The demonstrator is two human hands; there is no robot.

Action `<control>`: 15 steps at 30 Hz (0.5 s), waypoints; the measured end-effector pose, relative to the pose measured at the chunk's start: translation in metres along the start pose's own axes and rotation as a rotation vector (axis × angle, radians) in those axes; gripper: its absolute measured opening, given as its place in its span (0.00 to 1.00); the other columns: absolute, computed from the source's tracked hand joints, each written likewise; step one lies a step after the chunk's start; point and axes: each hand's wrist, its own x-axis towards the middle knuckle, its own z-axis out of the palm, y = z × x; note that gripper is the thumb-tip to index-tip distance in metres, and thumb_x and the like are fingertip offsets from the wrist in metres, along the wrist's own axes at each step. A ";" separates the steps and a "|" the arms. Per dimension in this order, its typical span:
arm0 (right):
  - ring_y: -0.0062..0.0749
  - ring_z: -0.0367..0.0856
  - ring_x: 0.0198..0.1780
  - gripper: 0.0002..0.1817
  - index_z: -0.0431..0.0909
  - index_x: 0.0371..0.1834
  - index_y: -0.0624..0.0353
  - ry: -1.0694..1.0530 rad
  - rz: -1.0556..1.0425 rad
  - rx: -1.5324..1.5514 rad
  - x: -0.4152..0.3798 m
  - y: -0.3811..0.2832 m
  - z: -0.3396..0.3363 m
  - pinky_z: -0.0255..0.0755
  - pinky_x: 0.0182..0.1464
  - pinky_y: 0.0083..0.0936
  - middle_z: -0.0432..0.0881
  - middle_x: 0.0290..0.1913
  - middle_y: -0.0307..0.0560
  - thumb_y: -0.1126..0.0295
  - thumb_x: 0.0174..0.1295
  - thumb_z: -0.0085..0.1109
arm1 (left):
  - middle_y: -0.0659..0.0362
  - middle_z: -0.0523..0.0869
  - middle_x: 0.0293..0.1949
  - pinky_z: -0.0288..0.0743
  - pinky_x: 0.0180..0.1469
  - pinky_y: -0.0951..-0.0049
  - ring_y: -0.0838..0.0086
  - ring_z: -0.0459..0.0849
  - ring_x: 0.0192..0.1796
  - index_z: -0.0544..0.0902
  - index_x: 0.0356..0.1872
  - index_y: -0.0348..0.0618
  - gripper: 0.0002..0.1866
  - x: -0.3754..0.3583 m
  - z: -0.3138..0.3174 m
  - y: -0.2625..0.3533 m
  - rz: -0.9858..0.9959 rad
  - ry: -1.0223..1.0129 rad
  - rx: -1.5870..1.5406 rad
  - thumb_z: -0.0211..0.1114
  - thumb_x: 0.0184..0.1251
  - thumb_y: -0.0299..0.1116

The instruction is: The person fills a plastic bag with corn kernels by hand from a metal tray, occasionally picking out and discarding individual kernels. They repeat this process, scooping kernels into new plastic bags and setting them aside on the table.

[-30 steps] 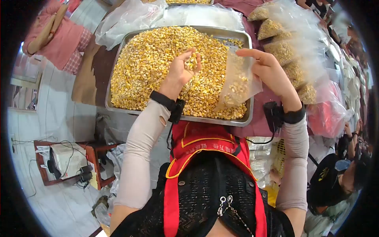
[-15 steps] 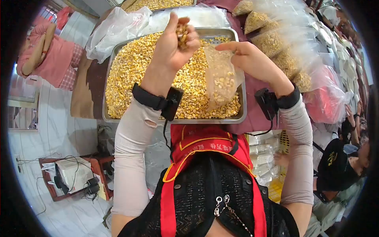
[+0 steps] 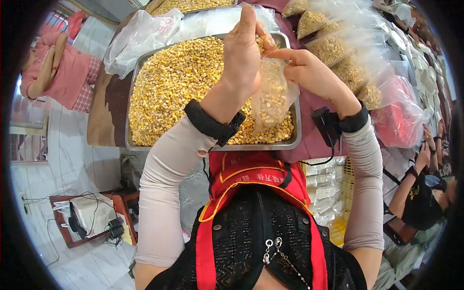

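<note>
The left hand (image 3: 243, 63), fingers curled together around corn kernels (image 3: 261, 44), stood at the mouth of the clear bag (image 3: 272, 99), above the metal tray (image 3: 296, 137). The right hand (image 3: 314, 75) had its fingers clamped on the bag's rim. Good practice likely required a steady, wide mouth and gradual release inside it.

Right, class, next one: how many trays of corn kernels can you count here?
2. One large tray sits in the middle of the view; a second tray shows only partly at the top edge. More may be hidden or out of view.
</note>
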 end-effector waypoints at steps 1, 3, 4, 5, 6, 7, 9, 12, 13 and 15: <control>0.21 0.69 0.23 0.26 0.74 0.56 0.62 -0.001 0.000 0.002 -0.001 0.000 0.000 0.66 0.27 0.24 0.70 0.19 0.44 0.77 0.48 0.47 | 0.62 0.70 0.18 0.65 0.25 0.76 0.75 0.70 0.22 0.69 0.27 0.46 0.21 0.000 0.002 0.001 -0.021 0.033 -0.034 0.52 0.69 0.53; 0.20 0.70 0.24 0.26 0.74 0.56 0.61 -0.006 0.034 0.016 -0.002 0.001 -0.001 0.66 0.28 0.23 0.71 0.20 0.43 0.77 0.49 0.47 | 0.62 0.70 0.16 0.68 0.22 0.76 0.75 0.71 0.19 0.70 0.28 0.44 0.20 0.001 0.001 0.004 -0.040 0.067 -0.068 0.52 0.69 0.51; 0.20 0.70 0.24 0.26 0.74 0.56 0.61 -0.008 0.033 0.017 -0.004 0.001 -0.002 0.66 0.28 0.23 0.71 0.20 0.43 0.77 0.49 0.47 | 0.63 0.70 0.18 0.65 0.24 0.77 0.76 0.69 0.21 0.69 0.27 0.46 0.20 0.003 -0.005 0.009 -0.042 0.026 -0.108 0.52 0.69 0.53; 0.19 0.69 0.24 0.26 0.74 0.56 0.61 -0.014 0.018 0.031 -0.007 0.002 -0.004 0.66 0.28 0.22 0.72 0.21 0.41 0.78 0.50 0.46 | 0.64 0.69 0.19 0.61 0.26 0.79 0.77 0.68 0.24 0.69 0.25 0.48 0.21 0.005 -0.012 0.015 -0.042 -0.012 -0.148 0.51 0.69 0.54; 0.18 0.69 0.25 0.26 0.74 0.56 0.61 -0.021 0.000 0.044 -0.009 0.003 -0.006 0.65 0.28 0.20 0.72 0.22 0.39 0.78 0.50 0.46 | 0.64 0.69 0.19 0.61 0.26 0.79 0.77 0.68 0.24 0.69 0.25 0.48 0.21 0.008 -0.024 0.016 -0.038 -0.006 -0.145 0.51 0.69 0.54; 0.18 0.69 0.25 0.26 0.74 0.56 0.61 -0.028 -0.006 0.048 -0.011 0.007 -0.007 0.65 0.28 0.20 0.72 0.22 0.39 0.78 0.50 0.46 | 0.64 0.69 0.20 0.61 0.26 0.80 0.78 0.67 0.23 0.70 0.27 0.47 0.19 0.011 -0.043 0.013 -0.079 0.017 -0.048 0.51 0.70 0.52; 0.15 0.66 0.25 0.26 0.73 0.58 0.62 0.006 -0.042 0.112 -0.014 0.017 -0.008 0.64 0.28 0.17 0.71 0.23 0.33 0.79 0.51 0.45 | 0.65 0.70 0.20 0.62 0.25 0.81 0.79 0.66 0.22 0.73 0.29 0.47 0.16 0.009 -0.083 0.004 -0.203 0.128 0.258 0.51 0.71 0.48; 0.13 0.65 0.25 0.27 0.73 0.58 0.62 -0.033 0.076 0.165 -0.021 0.008 -0.012 0.63 0.28 0.14 0.69 0.23 0.30 0.79 0.51 0.44 | 0.61 0.74 0.22 0.68 0.28 0.75 0.73 0.71 0.24 0.76 0.37 0.44 0.14 0.005 -0.163 -0.032 -0.359 0.156 1.033 0.52 0.70 0.45; 0.12 0.64 0.25 0.27 0.73 0.58 0.62 -0.023 0.071 0.173 -0.021 0.010 -0.009 0.62 0.29 0.13 0.68 0.24 0.29 0.79 0.51 0.44 | 0.61 0.74 0.22 0.68 0.28 0.75 0.73 0.71 0.24 0.76 0.37 0.44 0.14 -0.002 -0.181 -0.046 -0.359 0.162 1.032 0.52 0.70 0.45; 0.12 0.63 0.25 0.27 0.73 0.58 0.62 -0.032 0.065 0.173 -0.020 0.011 -0.007 0.62 0.29 0.13 0.68 0.24 0.29 0.79 0.51 0.44 | 0.56 0.78 0.30 0.71 0.38 0.66 0.64 0.76 0.32 0.77 0.42 0.44 0.15 -0.011 -0.203 -0.064 -0.044 -0.143 1.568 0.55 0.66 0.45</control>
